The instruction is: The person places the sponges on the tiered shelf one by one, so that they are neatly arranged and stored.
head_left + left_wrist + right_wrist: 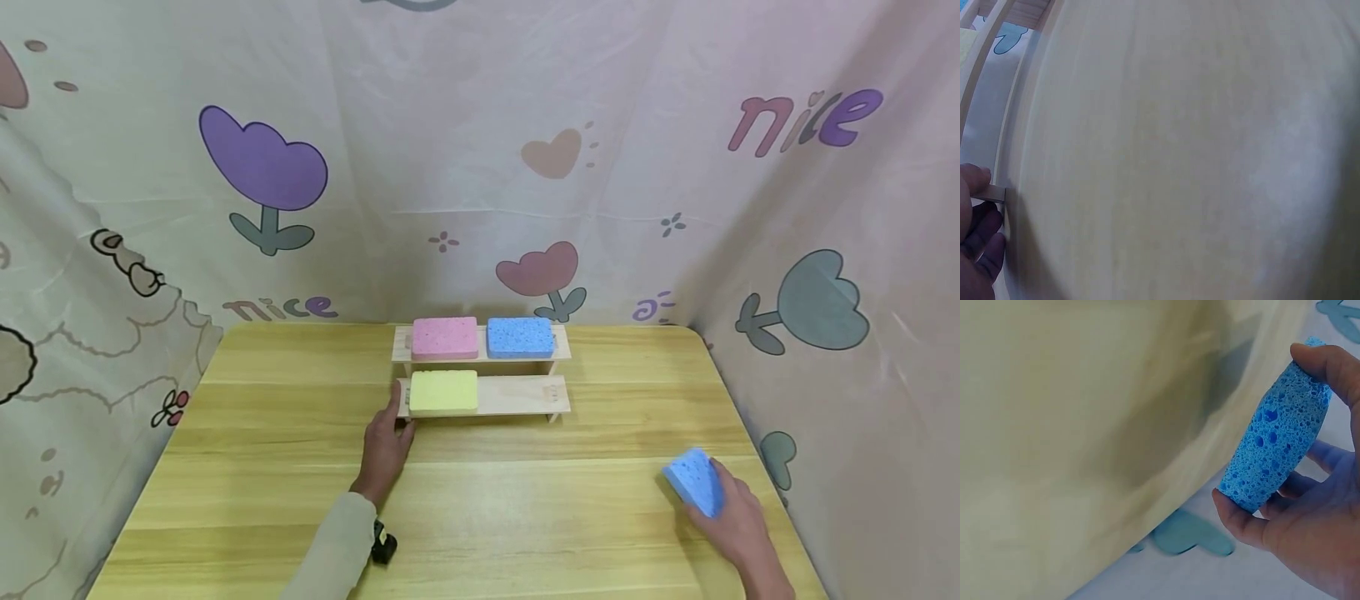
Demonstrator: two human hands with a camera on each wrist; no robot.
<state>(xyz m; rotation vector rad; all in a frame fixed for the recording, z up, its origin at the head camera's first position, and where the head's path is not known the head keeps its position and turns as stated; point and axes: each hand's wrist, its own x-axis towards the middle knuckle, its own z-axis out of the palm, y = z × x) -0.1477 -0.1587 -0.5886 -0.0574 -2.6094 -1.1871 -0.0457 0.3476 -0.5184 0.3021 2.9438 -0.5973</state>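
Note:
A two-tier wooden rack (522,397) stands at the far middle of the table. My left hand (383,454) is at its lower left end; the left wrist view shows thumb and fingers pinching a wooden leg (991,194). A yellow sponge (443,392) lies on the left half of the lower tier, beside bare wood. The upper tier bears a pink sponge (445,338) on the left and a blue sponge (521,337) on the right. Off to the right, my right hand (738,523) grips another blue sponge (1275,434) by its edges, tilted above the table.
The wood-grain tabletop (525,508) spreads in front of the rack and to both sides. A printed curtain (420,150) hangs behind and along the sides of the table. On the left wrist sits a small black device (384,546).

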